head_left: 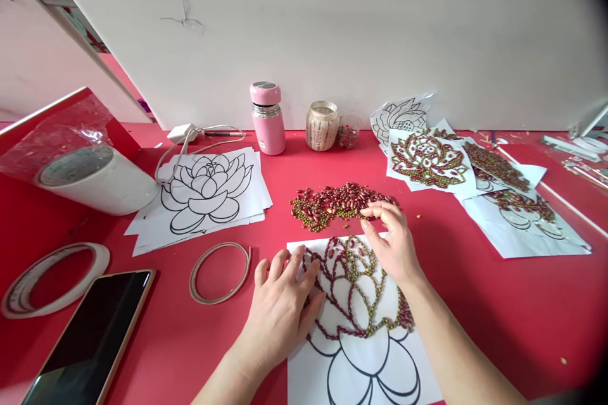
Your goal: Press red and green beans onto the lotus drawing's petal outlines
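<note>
A lotus line drawing on white paper point(358, 357) lies on the red table; its upper petals are outlined with dark red beans and green mung beans point(358, 259). My left hand point(285, 304) rests over the drawing's left edge, fingers spread and its tips by the red bean outline. At the near edge of a loose pile of red and green beans point(339, 202), my right hand point(392, 240) has thumb and forefinger drawn close together. Whatever is between those fingertips is too small to make out. The right forearm crosses the drawing's right side.
Printed lotus sheets point(209, 193) lie to the left, near a tape ring point(221, 272), a phone point(90, 335) and a white roll point(97, 177). Behind stand a pink flask point(267, 120) and a glass jar point(323, 126). Bean-covered drawings point(430, 161) overlap at right.
</note>
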`<state>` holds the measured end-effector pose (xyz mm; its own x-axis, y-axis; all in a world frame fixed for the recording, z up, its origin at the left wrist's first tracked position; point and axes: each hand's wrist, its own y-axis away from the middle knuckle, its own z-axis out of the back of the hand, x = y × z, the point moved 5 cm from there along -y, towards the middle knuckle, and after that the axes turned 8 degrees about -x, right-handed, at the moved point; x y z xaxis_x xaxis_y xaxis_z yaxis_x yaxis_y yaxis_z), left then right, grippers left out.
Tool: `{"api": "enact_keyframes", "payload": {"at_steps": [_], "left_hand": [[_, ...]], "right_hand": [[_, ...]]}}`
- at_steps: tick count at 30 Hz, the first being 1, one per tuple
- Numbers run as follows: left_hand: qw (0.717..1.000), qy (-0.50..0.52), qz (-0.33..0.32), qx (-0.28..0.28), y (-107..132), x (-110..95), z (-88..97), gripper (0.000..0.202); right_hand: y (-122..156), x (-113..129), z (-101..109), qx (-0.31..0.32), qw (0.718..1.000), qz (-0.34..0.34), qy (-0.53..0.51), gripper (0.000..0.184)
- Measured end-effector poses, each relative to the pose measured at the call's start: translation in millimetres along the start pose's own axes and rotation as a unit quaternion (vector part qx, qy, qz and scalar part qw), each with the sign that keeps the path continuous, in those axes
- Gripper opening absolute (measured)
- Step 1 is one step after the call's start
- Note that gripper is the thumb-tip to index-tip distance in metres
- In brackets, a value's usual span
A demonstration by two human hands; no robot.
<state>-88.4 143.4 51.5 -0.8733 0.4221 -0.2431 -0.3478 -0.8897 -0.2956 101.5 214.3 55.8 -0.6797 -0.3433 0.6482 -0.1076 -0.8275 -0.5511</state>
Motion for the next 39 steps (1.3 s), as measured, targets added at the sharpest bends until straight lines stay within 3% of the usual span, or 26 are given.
{"api": "enact_keyframes", "payload": {"at_steps": [7, 11, 16, 21, 26, 39], "left_hand": [[1.000, 0.000, -0.002, 0.000, -2, -1, -1.6, 0.031], [0.999, -0.013, -0.005, -0.031, -2, 3, 1.9, 0.035], [0.995, -0.055, 0.064, -0.058, 8, 16, 6.0, 0.031], [0.988, -0.128, 0.087, -0.017, 19, 18, -1.1, 0.036], [0.986, -0.149, 0.078, 0.001, 18, 13, -2.9, 0.040], [0.987, -0.153, 0.055, -0.006, 15, 10, -1.2, 0.041]], "right_hand": [[-6, -16, 1, 0.002, 1.000, -0.018, 0.009, 0.013], [-6, -29, 6, 0.015, 0.996, -0.083, 0.003, 0.017], [4, -42, 23, 0.078, 0.989, -0.126, 0.003, 0.020], [20, -43, 38, 0.135, 0.988, -0.048, 0.062, 0.025], [30, -42, 43, 0.140, 0.985, 0.038, 0.090, 0.030], [34, -41, 41, 0.133, 0.982, 0.082, 0.110, 0.031]]}}
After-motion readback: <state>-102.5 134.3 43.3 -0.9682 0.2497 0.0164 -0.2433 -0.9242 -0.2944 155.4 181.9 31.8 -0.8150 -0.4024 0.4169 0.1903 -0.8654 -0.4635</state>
